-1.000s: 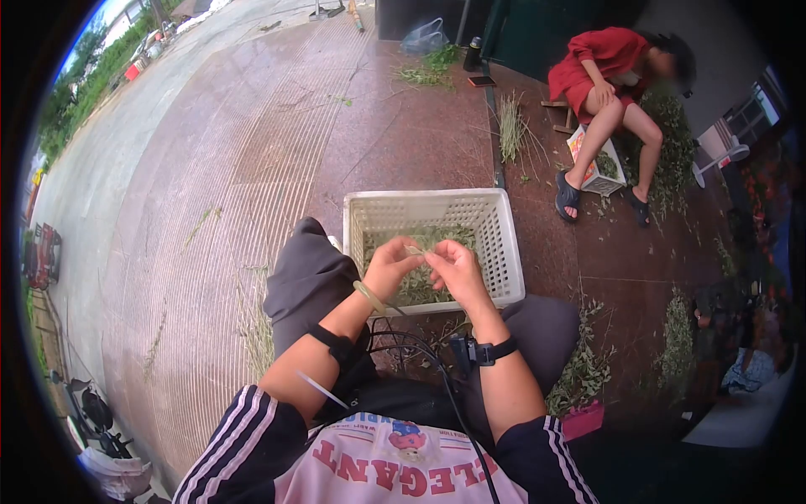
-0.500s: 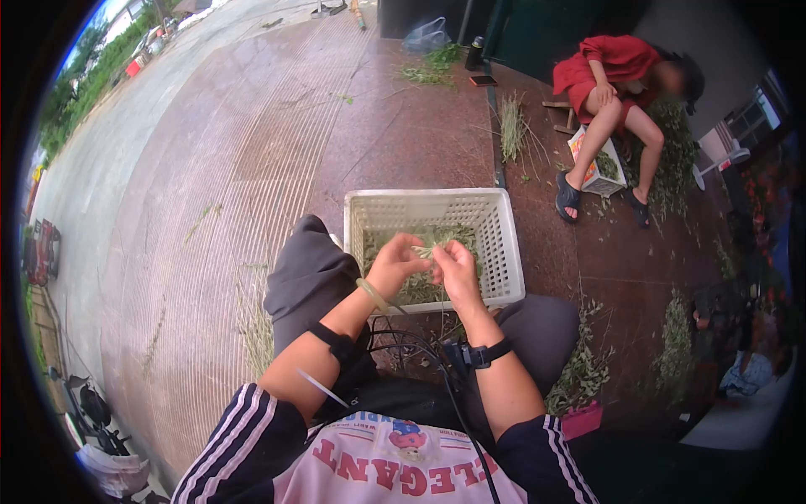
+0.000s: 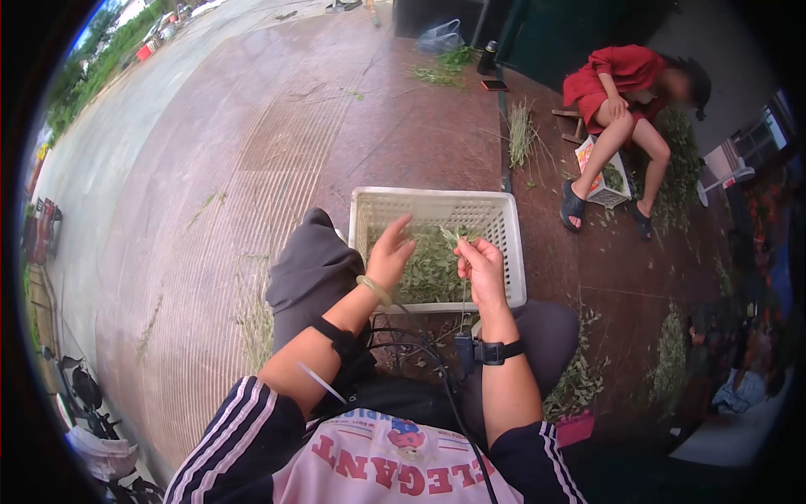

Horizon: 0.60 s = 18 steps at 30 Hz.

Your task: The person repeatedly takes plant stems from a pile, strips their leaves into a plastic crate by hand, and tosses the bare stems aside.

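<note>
A white plastic crate (image 3: 430, 195) stands in front of my knees, with loose green leaves (image 3: 428, 277) covering its bottom. Above its left half is my left hand (image 3: 389, 254), fingers apart and holding nothing. My right hand (image 3: 484, 267), over the crate's right side, pinches a leafy sprig (image 3: 453, 237) between thumb and fingers. The sprig's pale leaves point up and left, while a thin stem hangs below the hand. My two hands are apart from each other.
At the right sits a person in red (image 3: 625, 80) with a smaller white crate (image 3: 611, 191) between the feet. Cut stems (image 3: 520, 139), a phone (image 3: 495, 86), a dark bottle (image 3: 487, 57) and a plastic bag (image 3: 441, 36) lie or stand further off. Leafy branches (image 3: 579, 378) are beside my right knee.
My hands were together over the crate, at the sprig. My left hand has moved left and opened, while my right hand keeps the sprig and has shifted slightly right.
</note>
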Each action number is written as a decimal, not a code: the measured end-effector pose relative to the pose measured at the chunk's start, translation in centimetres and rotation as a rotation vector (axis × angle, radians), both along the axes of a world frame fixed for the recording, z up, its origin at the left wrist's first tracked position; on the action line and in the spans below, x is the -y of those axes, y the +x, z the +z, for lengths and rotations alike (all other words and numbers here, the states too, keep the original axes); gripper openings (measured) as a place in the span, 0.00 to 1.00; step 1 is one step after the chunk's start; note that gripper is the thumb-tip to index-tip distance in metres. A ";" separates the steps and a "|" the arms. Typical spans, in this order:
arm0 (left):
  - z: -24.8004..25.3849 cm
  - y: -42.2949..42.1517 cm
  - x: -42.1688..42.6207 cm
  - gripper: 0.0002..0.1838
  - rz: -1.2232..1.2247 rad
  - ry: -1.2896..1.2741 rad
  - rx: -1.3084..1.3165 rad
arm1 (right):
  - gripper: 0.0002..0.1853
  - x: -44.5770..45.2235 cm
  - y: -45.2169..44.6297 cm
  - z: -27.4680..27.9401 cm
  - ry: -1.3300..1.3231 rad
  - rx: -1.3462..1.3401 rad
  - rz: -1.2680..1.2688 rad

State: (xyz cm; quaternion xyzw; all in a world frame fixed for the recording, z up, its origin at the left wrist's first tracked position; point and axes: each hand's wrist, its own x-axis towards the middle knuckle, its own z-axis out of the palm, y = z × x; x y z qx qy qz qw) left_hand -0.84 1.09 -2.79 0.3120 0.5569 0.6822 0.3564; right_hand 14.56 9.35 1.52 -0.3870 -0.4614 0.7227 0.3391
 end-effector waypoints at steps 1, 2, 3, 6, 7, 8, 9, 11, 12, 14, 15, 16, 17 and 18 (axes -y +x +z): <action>1.0 0.4 0.1 0.15 0.014 0.002 -0.001 | 0.07 0.4 -0.2 0.4 0.005 0.033 0.016; 0.9 0.2 0.1 0.14 -0.018 -0.003 -0.024 | 0.07 0.6 -0.4 0.6 0.009 0.067 0.031; 0.5 0.0 0.1 0.14 -0.050 -0.009 -0.046 | 0.08 0.8 -0.6 0.4 0.014 0.056 0.059; -0.3 -0.7 0.2 0.14 -0.139 -0.043 -0.042 | 0.07 0.9 -0.5 0.1 0.046 0.146 0.194; -0.4 -0.8 0.2 0.14 -0.167 -0.059 -0.028 | 0.08 0.9 -0.6 -0.2 0.075 0.178 0.212; -0.5 -0.8 0.2 0.14 -0.189 -0.070 0.003 | 0.09 1.0 -0.7 -0.4 0.107 0.210 0.223; 0.0 -0.6 0.3 0.14 -0.209 -0.082 0.034 | 0.10 1.1 -0.8 -0.6 0.140 0.241 0.235; 0.6 -0.2 0.5 0.14 -0.239 -0.077 0.018 | 0.12 1.3 -1.0 -1.0 0.222 0.299 0.253; 0.7 0.0 0.5 0.14 -0.248 -0.061 -0.029 | 0.12 1.4 -1.1 -1.2 0.271 0.327 0.259; 0.4 0.1 0.5 0.12 -0.263 -0.019 -0.100 | 0.10 1.5 -1.3 -1.4 0.350 0.359 0.281; 0.1 0.0 0.4 0.11 -0.269 0.007 -0.123 | 0.08 1.6 -1.3 -1.1 0.380 0.365 0.296; -0.2 -0.1 0.3 0.10 -0.276 0.033 -0.147 | 0.06 1.7 -1.4 -0.7 0.411 0.370 0.311; -0.4 -0.2 0.3 0.09 -0.287 0.015 -0.103 | 0.07 1.9 -1.4 -0.2 0.406 0.403 0.317; -0.1 -0.1 0.4 0.09 -0.298 -0.003 -0.060 | 0.09 2.0 -1.4 0.4 0.402 0.436 0.322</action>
